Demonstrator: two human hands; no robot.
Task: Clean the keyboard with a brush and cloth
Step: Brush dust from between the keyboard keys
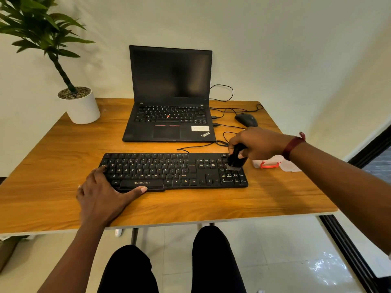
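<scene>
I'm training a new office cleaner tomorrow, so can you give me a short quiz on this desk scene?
1. True or false: the left hand rests on the left end of the keyboard.
2. The right hand holds the brush on which keys? A: function row. B: number pad. C: letter keys.
3. Fill in: on the table behind the right hand lies a black ____.

Key: 1 true; 2 B; 3 mouse.
</scene>
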